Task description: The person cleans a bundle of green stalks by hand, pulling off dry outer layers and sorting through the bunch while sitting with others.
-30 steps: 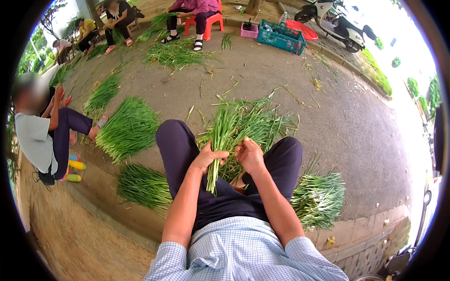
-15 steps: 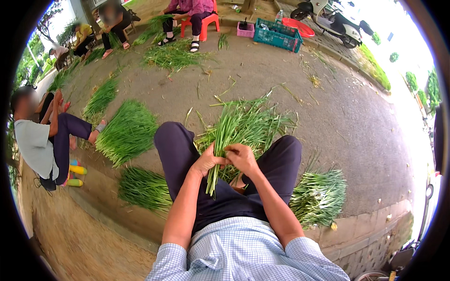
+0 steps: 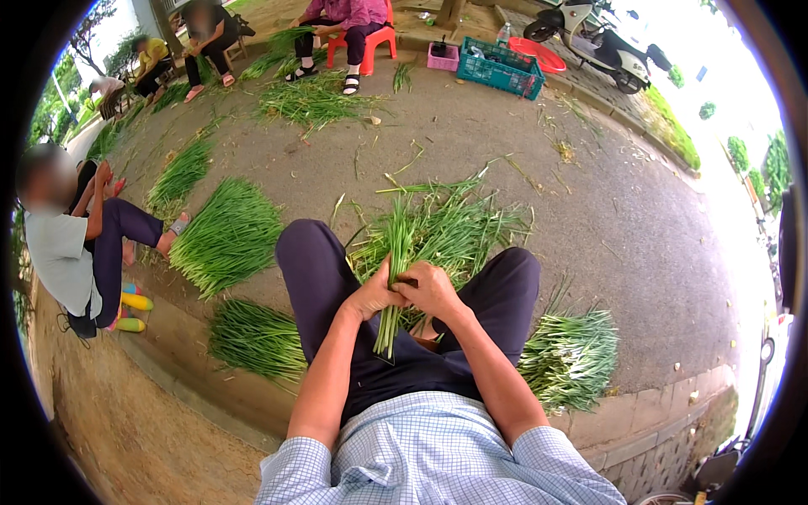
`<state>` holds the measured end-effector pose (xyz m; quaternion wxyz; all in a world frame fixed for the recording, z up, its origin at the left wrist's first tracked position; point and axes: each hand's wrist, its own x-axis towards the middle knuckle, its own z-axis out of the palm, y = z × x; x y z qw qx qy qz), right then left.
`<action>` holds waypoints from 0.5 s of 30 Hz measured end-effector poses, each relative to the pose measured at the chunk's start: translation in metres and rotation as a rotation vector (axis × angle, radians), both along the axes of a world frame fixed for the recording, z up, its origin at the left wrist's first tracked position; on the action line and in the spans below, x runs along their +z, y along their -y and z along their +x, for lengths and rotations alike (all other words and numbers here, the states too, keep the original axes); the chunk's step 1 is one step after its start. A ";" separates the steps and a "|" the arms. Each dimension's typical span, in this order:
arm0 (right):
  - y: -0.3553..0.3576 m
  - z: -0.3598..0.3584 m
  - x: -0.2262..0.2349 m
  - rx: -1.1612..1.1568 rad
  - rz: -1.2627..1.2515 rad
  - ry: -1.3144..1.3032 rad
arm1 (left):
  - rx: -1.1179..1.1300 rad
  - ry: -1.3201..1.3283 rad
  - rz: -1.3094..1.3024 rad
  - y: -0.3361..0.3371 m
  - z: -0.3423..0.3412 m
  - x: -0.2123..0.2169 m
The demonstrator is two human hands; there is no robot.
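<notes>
Left hand [image 3: 370,295] is gripping the green bunch [image 3: 401,231] at the near edge of the loose pile [image 3: 463,227], right hand [image 3: 433,290] is touching it, grip unclear; tidy stacks [image 3: 227,240] are lying both sides, pile remaining unstacked.

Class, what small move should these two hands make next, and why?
Perhaps the bare right hand should pick over the slim bundle of long green stalks: the bare left hand grips it, and the right hand is close at its side.
</notes>
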<state>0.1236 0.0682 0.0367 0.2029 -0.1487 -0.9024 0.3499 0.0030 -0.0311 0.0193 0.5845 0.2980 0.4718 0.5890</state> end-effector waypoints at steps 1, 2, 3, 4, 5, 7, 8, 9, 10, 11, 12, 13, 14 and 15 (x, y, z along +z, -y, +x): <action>0.002 0.000 -0.001 -0.005 -0.037 -0.008 | 0.003 0.005 -0.009 0.000 0.001 0.001; 0.003 0.000 0.000 -0.009 -0.072 -0.018 | -0.001 0.008 -0.002 0.000 0.000 0.002; 0.003 0.001 -0.004 -0.022 -0.072 -0.016 | -0.007 0.011 0.006 0.000 0.000 0.002; 0.003 0.001 -0.010 -0.035 -0.073 -0.014 | -0.013 0.014 0.013 0.000 -0.001 0.002; 0.004 0.002 -0.013 -0.049 -0.074 -0.013 | -0.029 0.002 0.004 0.000 -0.002 0.001; 0.003 0.004 -0.018 -0.069 -0.091 -0.039 | -0.062 -0.021 -0.015 0.000 -0.004 -0.002; 0.003 0.004 -0.019 -0.093 -0.095 -0.047 | -0.057 -0.015 -0.008 -0.001 -0.003 -0.002; 0.003 0.005 -0.019 -0.118 -0.099 -0.055 | -0.048 0.004 -0.015 -0.001 -0.003 -0.003; 0.003 0.006 -0.020 -0.147 -0.182 -0.046 | -0.040 0.023 -0.022 -0.001 -0.003 -0.003; 0.005 0.007 -0.018 -0.177 -0.264 -0.035 | -0.033 0.044 -0.030 -0.001 -0.002 -0.001; 0.005 0.009 -0.017 -0.206 -0.347 -0.025 | -0.026 0.065 -0.020 -0.001 -0.002 0.001; 0.002 0.010 -0.017 -0.193 -0.476 -0.019 | -0.020 0.085 -0.021 -0.002 -0.001 0.003; -0.001 0.012 -0.017 -0.177 -0.604 -0.014 | -0.012 0.105 -0.021 -0.002 -0.001 0.005; -0.003 0.013 -0.016 -0.160 -0.733 -0.009 | -0.005 0.125 -0.022 -0.002 0.000 0.006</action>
